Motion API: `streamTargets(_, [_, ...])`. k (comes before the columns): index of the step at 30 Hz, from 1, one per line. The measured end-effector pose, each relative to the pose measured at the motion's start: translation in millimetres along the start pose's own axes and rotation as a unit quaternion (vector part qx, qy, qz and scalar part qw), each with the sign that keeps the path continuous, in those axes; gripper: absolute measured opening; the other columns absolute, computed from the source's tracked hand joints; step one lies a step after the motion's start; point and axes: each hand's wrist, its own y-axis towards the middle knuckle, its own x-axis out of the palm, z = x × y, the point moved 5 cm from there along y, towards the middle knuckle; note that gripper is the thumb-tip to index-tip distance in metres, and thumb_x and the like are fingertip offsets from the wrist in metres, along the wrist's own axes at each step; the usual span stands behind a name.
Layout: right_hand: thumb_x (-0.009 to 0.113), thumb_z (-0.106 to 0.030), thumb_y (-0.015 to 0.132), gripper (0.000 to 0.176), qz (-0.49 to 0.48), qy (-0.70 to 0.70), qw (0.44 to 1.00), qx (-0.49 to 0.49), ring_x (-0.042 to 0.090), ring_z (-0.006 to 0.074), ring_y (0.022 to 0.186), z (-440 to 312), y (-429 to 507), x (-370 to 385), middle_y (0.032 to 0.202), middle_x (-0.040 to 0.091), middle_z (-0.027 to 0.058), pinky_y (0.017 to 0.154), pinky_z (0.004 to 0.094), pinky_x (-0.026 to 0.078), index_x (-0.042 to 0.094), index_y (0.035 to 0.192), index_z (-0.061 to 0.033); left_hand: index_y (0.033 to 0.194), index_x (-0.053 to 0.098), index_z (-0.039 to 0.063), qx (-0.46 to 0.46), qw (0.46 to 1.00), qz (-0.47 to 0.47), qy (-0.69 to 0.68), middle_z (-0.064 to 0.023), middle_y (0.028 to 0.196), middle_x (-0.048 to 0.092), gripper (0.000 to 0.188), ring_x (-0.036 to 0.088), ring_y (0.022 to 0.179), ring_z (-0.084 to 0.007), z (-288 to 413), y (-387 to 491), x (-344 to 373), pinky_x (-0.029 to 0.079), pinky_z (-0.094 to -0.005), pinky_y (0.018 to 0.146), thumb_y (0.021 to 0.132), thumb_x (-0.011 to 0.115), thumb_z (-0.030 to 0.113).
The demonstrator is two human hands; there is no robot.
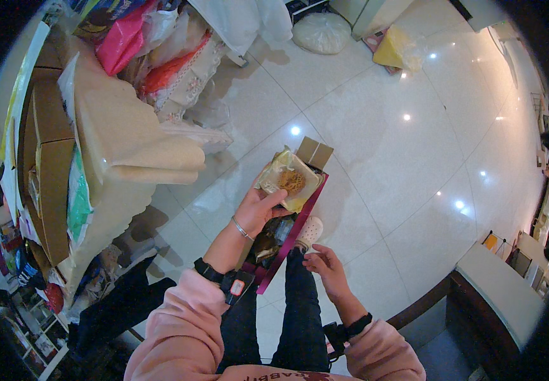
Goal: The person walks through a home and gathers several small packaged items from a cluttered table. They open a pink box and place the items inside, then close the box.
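My left hand (266, 205) grips a clear-and-yellow plastic package with its thumb across the top. Through the film shows a round brown patterned pastry, seemingly a mooncake (292, 182). Beneath this package is a long magenta-sided box (294, 233), with a brown cardboard flap (314, 152) sticking out at its far end. Dark and shiny wrapped items (270, 240) lie inside the box, partly covered by my left hand and forearm. What supports the box is hidden. Right of the box, my right hand (326, 267) hangs in the air, fingers loosely bent and apart, holding nothing.
On the left stands a table with a beige cover (112, 119), a cardboard box (50, 166) and plastic bags (126, 38). A full translucent bag (322, 33) and a yellow bag (391, 50) lie on the tiled floor (350, 124). Dark-edged furniture (474, 305) stands at lower right.
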Motion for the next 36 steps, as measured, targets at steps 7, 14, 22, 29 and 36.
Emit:
streamTargets(7, [0.052, -0.015, 0.091, 0.036, -0.001, 0.003, 1.000, -0.001, 0.059, 0.0187, 0.092, 6, 2, -4, 0.104, 0.059, 0.0116, 0.081, 0.0294, 0.047, 0.044, 0.124, -0.0016, 0.124, 0.044, 0.006, 0.064, 0.982, 0.075, 0.161, -0.0091, 0.115, 0.057, 0.045, 0.059, 0.100, -0.0224, -14, 11, -22, 0.055, -0.0381, 0.078, 0.083, 0.063, 0.008])
streamTargets(14, [0.055, -0.018, 0.090, 0.038, 0.008, 0.001, 1.000, 0.010, 0.060, 0.0208, 0.092, 20, 0, -16, 0.105, 0.059, 0.0145, 0.083, 0.0314, 0.047, 0.045, 0.123, -0.0015, 0.116, 0.050, 0.004, -0.132, 0.985, 0.112, 0.001, -0.0117, 0.110, 0.059, 0.034, 0.060, 0.097, -0.0262, -96, 44, -64, 0.053, -0.0418, 0.081, 0.085, 0.061, 0.010])
streamTargets(22, [0.054, -0.018, 0.090, 0.037, 0.023, 0.021, 0.999, 0.031, 0.059, 0.0214, 0.093, 34, -8, -28, 0.105, 0.059, 0.0143, 0.084, 0.0329, 0.047, 0.045, 0.122, -0.0017, 0.115, 0.049, -0.004, -0.142, 0.957, 0.237, -0.089, -0.0191, 0.112, 0.057, 0.048, 0.057, 0.101, -0.0312, -168, 105, -76, 0.049, -0.0419, 0.082, 0.087, 0.058, 0.033])
streamTargets(29, [0.053, -0.016, 0.090, 0.036, 0.022, 0.029, 0.999, 0.033, 0.059, 0.0207, 0.094, 37, -9, -36, 0.106, 0.059, 0.0134, 0.084, 0.0319, 0.047, 0.045, 0.122, -0.0019, 0.115, 0.053, -0.006, -0.198, 0.881, 0.309, 0.299, -0.0223, 0.113, 0.058, 0.067, 0.057, 0.098, -0.0383, -205, 140, -115, 0.046, -0.0437, 0.080, 0.085, 0.051, 0.053])
streamTargets(36, [0.054, -0.015, 0.089, 0.036, 0.041, 0.016, 0.997, 0.060, 0.060, 0.0209, 0.093, 46, -12, -42, 0.104, 0.060, 0.0133, 0.084, 0.0317, 0.047, 0.045, 0.121, -0.0014, 0.105, 0.062, 0.001, -0.111, 0.823, 0.180, 0.527, -0.0217, 0.107, 0.061, 0.045, 0.059, 0.094, -0.0378, -186, 151, -109, 0.047, -0.0421, 0.081, 0.084, 0.054, 0.040])
